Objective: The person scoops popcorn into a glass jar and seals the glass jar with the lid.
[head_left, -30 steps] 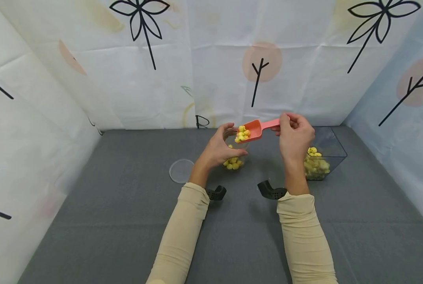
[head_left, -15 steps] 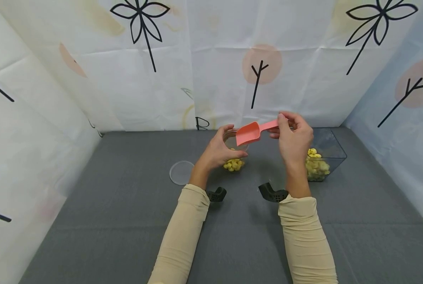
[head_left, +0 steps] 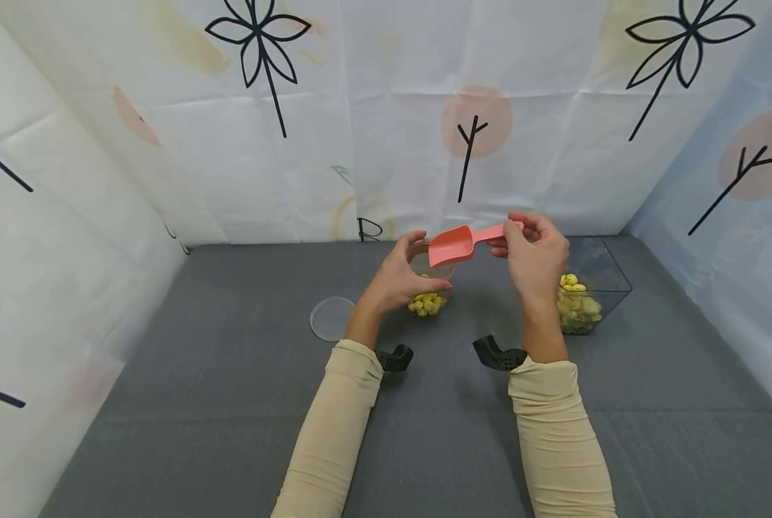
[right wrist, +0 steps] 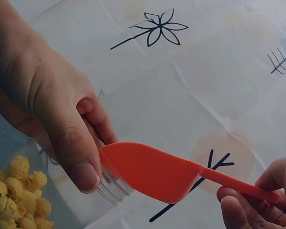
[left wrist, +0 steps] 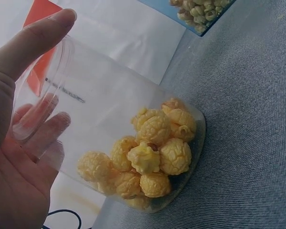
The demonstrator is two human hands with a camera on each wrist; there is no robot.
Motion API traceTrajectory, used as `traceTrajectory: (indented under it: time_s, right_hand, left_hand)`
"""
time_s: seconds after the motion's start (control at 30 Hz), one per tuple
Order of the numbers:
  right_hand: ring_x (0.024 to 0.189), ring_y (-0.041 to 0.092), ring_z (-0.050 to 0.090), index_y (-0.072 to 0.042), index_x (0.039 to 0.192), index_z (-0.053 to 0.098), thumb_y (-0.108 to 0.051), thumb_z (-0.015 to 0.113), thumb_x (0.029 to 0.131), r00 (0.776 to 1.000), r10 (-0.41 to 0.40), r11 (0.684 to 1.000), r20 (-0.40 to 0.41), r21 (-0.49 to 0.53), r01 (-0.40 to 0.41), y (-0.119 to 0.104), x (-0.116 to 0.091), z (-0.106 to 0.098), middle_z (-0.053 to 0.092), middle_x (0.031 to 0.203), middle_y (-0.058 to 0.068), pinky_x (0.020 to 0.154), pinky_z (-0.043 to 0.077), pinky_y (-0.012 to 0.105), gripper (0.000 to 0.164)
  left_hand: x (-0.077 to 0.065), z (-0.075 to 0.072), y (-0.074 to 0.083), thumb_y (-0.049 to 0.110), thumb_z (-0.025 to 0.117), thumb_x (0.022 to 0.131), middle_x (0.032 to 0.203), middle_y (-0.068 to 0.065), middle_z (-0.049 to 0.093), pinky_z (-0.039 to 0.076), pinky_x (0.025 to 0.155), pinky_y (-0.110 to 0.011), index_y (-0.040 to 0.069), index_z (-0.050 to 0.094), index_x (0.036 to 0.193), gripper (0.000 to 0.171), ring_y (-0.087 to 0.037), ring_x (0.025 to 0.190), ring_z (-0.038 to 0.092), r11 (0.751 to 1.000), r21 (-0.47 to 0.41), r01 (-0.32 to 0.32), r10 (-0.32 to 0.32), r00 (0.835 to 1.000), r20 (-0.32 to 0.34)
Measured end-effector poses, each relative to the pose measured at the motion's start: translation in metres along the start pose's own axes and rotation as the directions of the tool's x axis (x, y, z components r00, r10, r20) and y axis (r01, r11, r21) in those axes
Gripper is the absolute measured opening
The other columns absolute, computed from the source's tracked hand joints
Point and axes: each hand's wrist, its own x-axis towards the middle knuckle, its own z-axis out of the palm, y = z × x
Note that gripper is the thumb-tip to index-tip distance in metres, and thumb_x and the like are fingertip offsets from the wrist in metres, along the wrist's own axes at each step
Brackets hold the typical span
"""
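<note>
My left hand [head_left: 403, 277] holds a clear plastic jar [left wrist: 105, 90] near its rim, thumb on one side and fingers on the other. Yellow popcorn [left wrist: 152, 148] lies in the bottom of the jar, which stands on the grey cloth. From the right, my right hand [head_left: 536, 252] pinches the handle of a coral-red scoop [head_left: 452, 246]. The scoop's front edge is right over the jar's mouth, tilted down toward it, and its bowl holds no popcorn. In the right wrist view the scoop [right wrist: 152, 171] overlaps the threaded rim beside the left thumb.
A clear rectangular bin [head_left: 602, 277] with more popcorn [head_left: 578, 306] stands right of my right hand. To the left of the jar, a round clear lid [head_left: 331, 319] lies flat on the grey tablecloth [head_left: 230, 374]. A printed fabric backdrop [head_left: 282, 180] closes off the back and sides.
Popcorn that lay in the scoop a second ago has dropped into the jar, where the pile is bigger. The scoop has tipped downward and shifted slightly left; the left hand stays around the jar.
</note>
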Motion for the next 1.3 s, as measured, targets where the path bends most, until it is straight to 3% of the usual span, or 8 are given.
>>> traceTrajectory:
  time_s: [0.3,0.63,0.77,0.9,1.03,1.3]
  right_hand:
    - [0.064,0.005,0.073,-0.001,0.126,0.067,-0.017,0.062,0.099,1.0,0.002,0.999,-0.012,0.039,-0.002,0.001,0.001,-0.002,0.07,0.093,0.004,0.065,0.059,0.017,0.032]
    - [0.06,0.004,0.071,0.003,0.122,0.067,-0.012,0.063,0.098,0.997,-0.03,0.989,-0.067,0.143,0.039,0.001,0.005,-0.01,0.069,0.09,0.006,0.063,0.058,0.017,0.029]
    - [0.059,0.006,0.071,0.005,0.123,0.066,-0.009,0.063,0.098,0.998,-0.021,0.974,-0.065,0.224,0.035,-0.002,0.005,-0.016,0.069,0.09,0.009,0.062,0.058,0.018,0.028]
    - [0.059,0.006,0.071,0.004,0.123,0.066,-0.009,0.064,0.098,0.997,-0.014,0.973,-0.076,0.227,0.031,-0.005,0.005,-0.018,0.069,0.09,0.009,0.061,0.058,0.018,0.029]
    - [0.061,0.006,0.071,0.004,0.124,0.066,-0.009,0.064,0.097,0.996,-0.005,0.976,-0.09,0.217,0.024,-0.006,0.006,-0.018,0.069,0.092,0.008,0.062,0.058,0.018,0.029]
    - [0.058,0.008,0.07,0.001,0.116,0.069,-0.004,0.064,0.095,0.984,0.051,0.955,-0.17,0.297,0.002,-0.005,0.012,-0.034,0.067,0.088,0.008,0.059,0.058,0.019,0.021]
  left_hand:
    - [0.0,0.002,0.001,0.034,0.094,0.073,0.157,0.003,0.047,0.045,0.111,-0.053,0.025,0.027,0.159,0.109,-0.025,0.149,0.041,1.0,0.027,-0.009,0.009,1.0,-0.015]
    - [0.0,0.002,0.007,0.037,0.093,0.074,0.155,0.007,0.048,0.043,0.114,-0.053,0.023,0.024,0.162,0.113,-0.02,0.148,0.042,0.984,0.174,-0.031,0.037,0.999,-0.033]
    - [-0.001,0.002,0.011,0.04,0.093,0.073,0.157,0.009,0.046,0.045,0.112,-0.05,0.024,0.023,0.163,0.115,-0.02,0.144,0.044,0.981,0.194,-0.03,0.039,0.998,-0.043]
    - [-0.003,0.001,0.014,0.046,0.091,0.074,0.16,0.011,0.042,0.043,0.115,-0.05,0.027,0.021,0.163,0.115,-0.019,0.147,0.042,0.976,0.215,-0.033,0.049,0.996,-0.071]
    - [-0.005,0.0,0.018,0.05,0.088,0.076,0.161,0.012,0.039,0.038,0.119,-0.052,0.03,0.021,0.163,0.112,-0.019,0.15,0.037,0.969,0.241,-0.057,0.086,0.99,-0.11]
    - [-0.009,0.002,0.028,0.054,0.085,0.078,0.161,0.011,0.038,0.038,0.12,-0.048,0.027,0.024,0.162,0.107,-0.015,0.15,0.037,0.949,0.289,-0.123,0.171,0.974,-0.15]
